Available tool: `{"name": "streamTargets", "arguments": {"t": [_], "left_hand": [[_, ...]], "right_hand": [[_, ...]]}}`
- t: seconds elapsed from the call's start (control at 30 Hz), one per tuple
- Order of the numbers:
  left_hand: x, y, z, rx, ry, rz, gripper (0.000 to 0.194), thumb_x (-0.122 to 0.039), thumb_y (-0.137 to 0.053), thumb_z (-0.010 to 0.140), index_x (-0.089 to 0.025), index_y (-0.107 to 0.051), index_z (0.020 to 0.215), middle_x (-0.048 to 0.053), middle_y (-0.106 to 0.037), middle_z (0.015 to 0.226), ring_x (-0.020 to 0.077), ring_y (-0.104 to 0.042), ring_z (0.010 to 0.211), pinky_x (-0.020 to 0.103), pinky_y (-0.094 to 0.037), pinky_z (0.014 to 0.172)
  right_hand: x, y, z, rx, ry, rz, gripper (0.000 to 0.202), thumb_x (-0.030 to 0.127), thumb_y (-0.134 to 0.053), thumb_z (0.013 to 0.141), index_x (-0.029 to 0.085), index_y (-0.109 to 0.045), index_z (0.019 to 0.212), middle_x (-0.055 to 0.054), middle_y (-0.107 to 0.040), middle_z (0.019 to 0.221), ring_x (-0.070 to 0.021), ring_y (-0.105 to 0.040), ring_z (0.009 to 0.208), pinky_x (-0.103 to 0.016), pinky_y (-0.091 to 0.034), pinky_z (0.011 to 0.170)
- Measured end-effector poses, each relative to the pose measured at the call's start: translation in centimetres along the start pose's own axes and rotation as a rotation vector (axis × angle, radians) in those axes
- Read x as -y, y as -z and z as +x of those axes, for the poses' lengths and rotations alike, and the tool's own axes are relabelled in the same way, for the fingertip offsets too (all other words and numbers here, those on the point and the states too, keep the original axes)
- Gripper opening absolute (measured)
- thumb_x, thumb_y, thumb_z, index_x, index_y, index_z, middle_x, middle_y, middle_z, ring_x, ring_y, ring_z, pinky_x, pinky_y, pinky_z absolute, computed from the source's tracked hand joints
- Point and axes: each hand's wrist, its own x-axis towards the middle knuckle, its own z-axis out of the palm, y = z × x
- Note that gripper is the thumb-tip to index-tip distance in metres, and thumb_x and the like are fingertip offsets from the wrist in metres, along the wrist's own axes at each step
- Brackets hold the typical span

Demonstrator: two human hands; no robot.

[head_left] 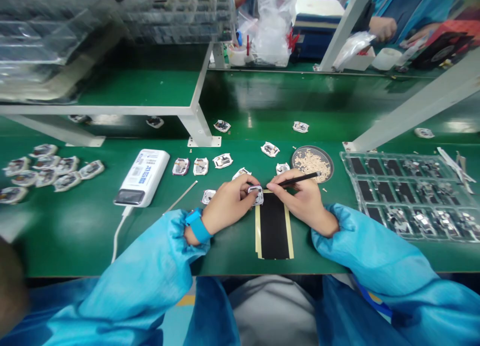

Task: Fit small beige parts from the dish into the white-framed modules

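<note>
left hand point(234, 201) pinches a white case point(256, 195); right hand point(305, 198) grips a black pen-like tool point(296, 180).

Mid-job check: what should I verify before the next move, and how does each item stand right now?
1. Left hand has a grip on the small white casing: ok, pinched in the fingers.
2. Right hand has the slim black tool: ok, held like a pen.
3. Tool tip touching the casing: cannot tell, too small and partly hidden by fingers.
4. Tool's rear end clear of the round dish in this view: not ok, it overlaps the dish.
5. Black sheet with pale yellow edges on the green bench: ok, lying flat.
6. Small parts inside the held casing properly seated: cannot tell.
</note>
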Motion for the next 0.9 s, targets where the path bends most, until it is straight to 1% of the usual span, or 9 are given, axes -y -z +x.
{"name": "streamTargets", "arguments": {"t": [0.13,0.33,0.5,0.57,0.7,0.8,0.9], "left_hand": [[0.0,0.0,0.0,-0.008,0.003,0.010,0.013,-0.033,-0.057,0.097,-0.025,-0.060,0.107,-0.002,-0.069,0.077,0.0159,-0.066,0.064,0.026,-0.048,0.060],[-0.1,-0.1,0.1,-0.017,0.006,0.013,0.014,-0.032,-0.057,0.096,-0.025,-0.060,0.107,-0.002,-0.069,0.076,0.0161,-0.066,0.064,0.027,-0.049,0.060],[0.2,-0.2,0.1,-0.017,-0.001,0.002,0.014,-0.032,-0.059,0.095,-0.024,-0.061,0.107,-0.002,-0.069,0.075,0.0163,-0.067,0.064,0.027,-0.051,0.062],[0.3,-0.2,0.1,-0.022,0.000,-0.016,0.014,-0.031,-0.060,0.095,-0.024,-0.061,0.107,-0.001,-0.069,0.076,0.0166,-0.067,0.064,0.027,-0.052,0.062],[0.5,-0.2,0.1,-0.027,0.006,-0.065,0.016,-0.032,-0.060,0.095,-0.023,-0.063,0.108,0.001,-0.071,0.079,0.0179,-0.069,0.069,0.029,-0.054,0.064],[0.4,-0.2,0.1,-0.041,-0.007,-0.137,0.019,-0.034,-0.061,0.095,-0.022,-0.065,0.110,0.003,-0.072,0.084,0.0187,-0.070,0.076,0.030,-0.055,0.070],[-0.1,-0.2,0.0,-0.070,-0.037,-0.223,0.025,-0.036,-0.062,0.095,-0.020,-0.066,0.114,0.004,-0.072,0.086,0.0178,-0.068,0.076,0.030,-0.056,0.071]], "right_hand": [[0.0,0.1,0.1,0.016,0.071,-0.037,0.007,0.022,-0.074,0.089,0.021,-0.067,0.088,-0.002,-0.072,0.084,-0.0173,-0.069,0.078,-0.031,-0.056,0.070],[-0.1,0.1,0.0,0.032,0.105,-0.063,0.007,0.021,-0.074,0.089,0.022,-0.067,0.091,-0.002,-0.073,0.085,-0.0174,-0.070,0.078,-0.031,-0.055,0.072],[0.1,-0.2,-0.3,0.123,0.134,-0.129,0.004,0.023,-0.070,0.092,0.022,-0.067,0.094,-0.003,-0.074,0.090,-0.0179,-0.070,0.081,-0.032,-0.056,0.075],[0.3,-0.2,-0.4,0.136,0.134,-0.129,0.004,0.022,-0.069,0.093,0.022,-0.067,0.096,-0.003,-0.073,0.092,-0.0180,-0.070,0.082,-0.033,-0.057,0.076],[0.4,0.2,-0.5,0.058,0.098,-0.043,0.010,0.019,-0.072,0.090,0.023,-0.065,0.096,-0.003,-0.073,0.091,-0.0183,-0.070,0.084,-0.033,-0.057,0.077],[0.1,0.9,-0.7,0.084,0.034,0.031,0.011,0.019,-0.073,0.089,0.023,-0.065,0.095,-0.003,-0.072,0.090,-0.0188,-0.070,0.083,-0.035,-0.057,0.076],[-0.1,1.3,-0.9,0.110,0.036,0.066,0.013,0.018,-0.074,0.088,0.023,-0.064,0.096,-0.003,-0.072,0.090,-0.0193,-0.070,0.083,-0.037,-0.057,0.078]]}}
